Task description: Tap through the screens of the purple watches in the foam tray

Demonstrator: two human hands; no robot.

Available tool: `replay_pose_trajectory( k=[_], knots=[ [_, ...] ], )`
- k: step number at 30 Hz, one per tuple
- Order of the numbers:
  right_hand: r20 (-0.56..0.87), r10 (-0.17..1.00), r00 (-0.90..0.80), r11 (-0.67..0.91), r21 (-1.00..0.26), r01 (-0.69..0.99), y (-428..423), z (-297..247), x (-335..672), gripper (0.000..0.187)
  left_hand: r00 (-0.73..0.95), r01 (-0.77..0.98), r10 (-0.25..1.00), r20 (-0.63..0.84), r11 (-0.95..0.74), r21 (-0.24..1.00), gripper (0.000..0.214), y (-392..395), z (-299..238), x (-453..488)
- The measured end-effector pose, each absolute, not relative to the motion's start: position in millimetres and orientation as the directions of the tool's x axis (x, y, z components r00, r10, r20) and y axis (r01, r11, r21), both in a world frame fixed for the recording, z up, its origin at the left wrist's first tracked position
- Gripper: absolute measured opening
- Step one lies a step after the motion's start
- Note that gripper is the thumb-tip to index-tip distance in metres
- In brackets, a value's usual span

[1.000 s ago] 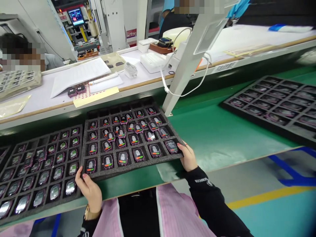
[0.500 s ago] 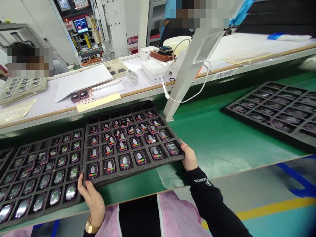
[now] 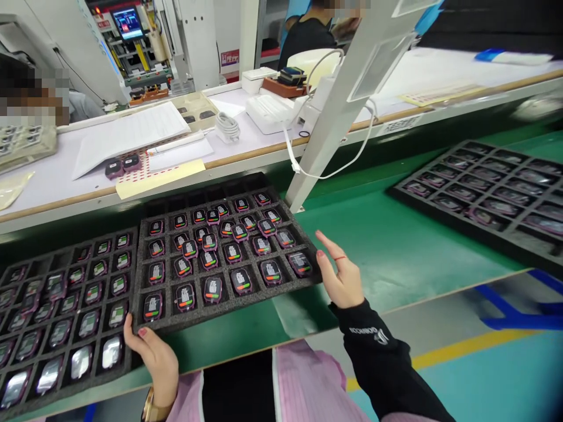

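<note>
A black foam tray (image 3: pixel 246 306) full of small purple watch bodies (image 3: pixel 240 280) lies tilted over the green conveyor belt (image 3: pixel 396 246). My left hand (image 3: pixel 152 351) grips the tray's near left corner, thumb on top. My right hand (image 3: pixel 341 275) is open beside the tray's right edge, fingers spread, palm against or just off the foam.
A second filled foam tray (image 3: pixel 65 316) lies to the left on the belt. A third tray (image 3: pixel 484 187) sits at the right. Behind the belt a white bench (image 3: pixel 264 140) holds papers, a cable and a slanted post (image 3: pixel 334 117). Other people work beyond it.
My right hand has let go of the tray's right corner and opened, fingers now spread. The tray has shifted slightly left. My left hand keeps its hold.
</note>
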State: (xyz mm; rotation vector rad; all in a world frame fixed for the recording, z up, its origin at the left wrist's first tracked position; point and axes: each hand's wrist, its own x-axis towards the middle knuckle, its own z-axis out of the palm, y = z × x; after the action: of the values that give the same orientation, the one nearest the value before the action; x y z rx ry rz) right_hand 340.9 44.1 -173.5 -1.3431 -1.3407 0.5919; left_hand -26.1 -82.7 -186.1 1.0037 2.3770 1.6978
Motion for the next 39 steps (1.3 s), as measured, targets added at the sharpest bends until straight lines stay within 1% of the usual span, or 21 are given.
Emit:
replay_pose_trajectory(
  k=[3, 5, 8, 12, 15, 21, 26, 28, 32, 36, 39],
  knots=[
    [0.511, 0.858, 0.054, 0.405, -0.738, 0.539, 46, -154, 334, 0.040, -0.792, 0.476, 0.515, 0.328, 0.184, 0.860, 0.082, -80, -185, -25],
    [0.566, 0.822, -0.068, 0.477, -0.617, 0.626, 50, -152, 329, 0.040, -0.795, 0.479, 0.507, 0.334, 0.186, 0.858, 0.082, -79, -185, -25],
    [0.558, 0.820, -0.125, 0.472, -0.535, 0.701, 54, -159, 327, 0.041, -0.798, 0.482, 0.497, 0.341, 0.186, 0.856, 0.078, -79, -184, -24],
    [0.517, 0.839, -0.170, 0.448, -0.478, 0.755, 52, -165, 331, 0.041, -0.806, 0.478, 0.479, 0.349, 0.178, 0.860, 0.066, -75, -182, -21],
    [0.513, 0.841, -0.172, 0.444, -0.475, 0.760, 50, -162, 333, 0.041, -0.807, 0.482, 0.469, 0.358, 0.175, 0.858, 0.060, -74, -180, -20],
    [0.589, 0.796, -0.143, 0.492, -0.491, 0.719, 46, -143, 318, 0.036, -0.815, 0.477, 0.463, 0.349, 0.193, 0.858, 0.057, -74, -178, -19],
    [0.568, 0.794, -0.216, 0.534, -0.484, 0.693, 46, -138, 298, 0.034, -0.818, 0.475, 0.457, 0.348, 0.196, 0.858, 0.059, -74, -178, -19],
    [0.569, 0.801, -0.187, 0.510, -0.484, 0.711, 46, -141, 294, 0.036, -0.821, 0.471, 0.454, 0.346, 0.195, 0.860, 0.059, -74, -178, -19],
    [0.602, 0.798, -0.022, 0.410, -0.515, 0.753, 46, -149, 292, 0.044, -0.826, 0.463, 0.451, 0.339, 0.199, 0.864, 0.061, -74, -180, -19],
    [0.562, 0.827, -0.003, 0.326, -0.475, 0.817, 47, -156, 292, 0.044, -0.830, 0.462, 0.448, 0.332, 0.219, 0.859, 0.064, -75, -185, -22],
    [0.584, 0.812, 0.007, 0.323, -0.458, 0.828, 48, -159, 291, 0.044, -0.834, 0.460, 0.446, 0.326, 0.233, 0.857, 0.063, -78, -189, -24]
  ],
)
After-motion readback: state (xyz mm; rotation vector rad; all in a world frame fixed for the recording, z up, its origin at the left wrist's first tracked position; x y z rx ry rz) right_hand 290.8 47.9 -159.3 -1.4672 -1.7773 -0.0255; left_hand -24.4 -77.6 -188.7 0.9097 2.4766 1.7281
